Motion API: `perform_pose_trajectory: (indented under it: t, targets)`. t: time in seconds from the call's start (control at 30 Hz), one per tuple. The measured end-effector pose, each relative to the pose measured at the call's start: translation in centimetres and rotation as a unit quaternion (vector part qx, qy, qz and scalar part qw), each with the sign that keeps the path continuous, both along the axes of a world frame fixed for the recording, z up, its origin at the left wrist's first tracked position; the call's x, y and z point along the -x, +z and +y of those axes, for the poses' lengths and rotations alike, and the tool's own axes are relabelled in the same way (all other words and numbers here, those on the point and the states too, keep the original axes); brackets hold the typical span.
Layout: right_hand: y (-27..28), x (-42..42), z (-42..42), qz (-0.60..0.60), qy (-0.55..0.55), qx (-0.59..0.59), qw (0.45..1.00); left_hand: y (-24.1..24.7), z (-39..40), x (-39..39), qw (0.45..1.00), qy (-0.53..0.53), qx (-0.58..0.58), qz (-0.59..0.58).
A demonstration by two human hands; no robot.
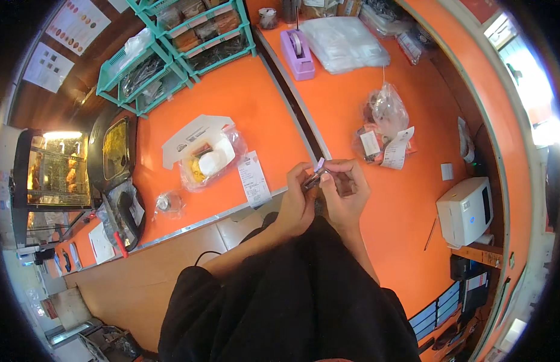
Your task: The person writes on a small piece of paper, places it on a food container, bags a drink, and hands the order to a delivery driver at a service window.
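Close in front of my body, my left hand (pixel 299 199) holds a small dark object (pixel 312 180), maybe a sauce packet; its kind is not clear. My right hand (pixel 345 192) pinches the same object from the other side, near a small pale purple piece (pixel 320 163) that sticks up between the hands. Left of my hands a paper receipt (pixel 254 179) lies at the counter's edge. Beyond it an open white takeaway box (pixel 198 135) in clear plastic holds yellow food and a round white item (pixel 210 163). To the right stands a tied clear bag (pixel 388 108) with a receipt on it.
A purple tape dispenser (pixel 298 59) and a stack of clear plastic bags (pixel 345 43) lie at the back. Teal baskets (pixel 146 83) stand at back left, near a lidded tray (pixel 114 145) of yellow food. A white printer (pixel 461 212) is at right. A dark gap (pixel 295 102) divides the orange counters.
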State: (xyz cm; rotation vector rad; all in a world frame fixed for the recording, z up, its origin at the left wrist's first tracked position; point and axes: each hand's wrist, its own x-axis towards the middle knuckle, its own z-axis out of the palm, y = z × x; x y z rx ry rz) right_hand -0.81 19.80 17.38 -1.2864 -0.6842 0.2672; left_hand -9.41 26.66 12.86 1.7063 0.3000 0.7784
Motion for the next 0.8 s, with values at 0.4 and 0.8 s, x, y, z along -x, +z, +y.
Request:
perform_pose_trajectory:
  t: [0.4, 0.8]
  targets:
    - [-1.3, 0.1, 0.5, -0.082, -0.026, -0.021, 0.996, 0.0, -0.4, -0.8, 0.999, -0.02, -0.001, -0.028]
    - [-0.9, -0.4, 0.2, -0.007, -0.054, 0.059, 0.997, 0.2, -0.8, -1.4, 0.988, -0.07, 0.136, 0.015]
